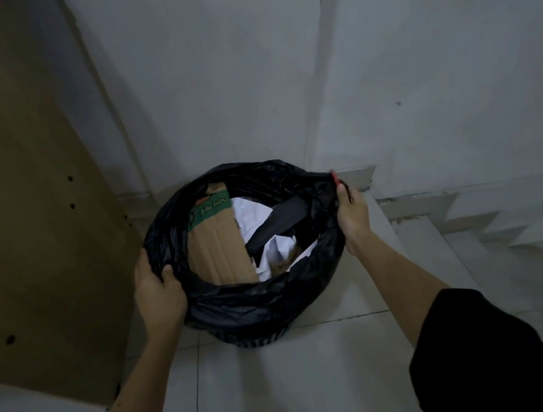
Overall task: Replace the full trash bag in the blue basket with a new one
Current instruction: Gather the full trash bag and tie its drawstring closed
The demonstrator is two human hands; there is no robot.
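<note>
At the left of the frame a brown board with small dark holes leans against the grey wall. Just right of it, at lower centre-left, the left hand clamps the rim of the black trash bag, thumb over the edge and fingers curled round the outside. The bag fills the middle of the frame, its top folded down over the basket, of which only a dark slatted strip shows at the bottom; its colour cannot be told in this dim light. Inside stand a flattened cardboard box with a green band, crumpled white paper and a dark strip. At centre-right the right hand pinches the bag's edge, where something small and red shows. Pale floor tiles lie beneath.
</note>
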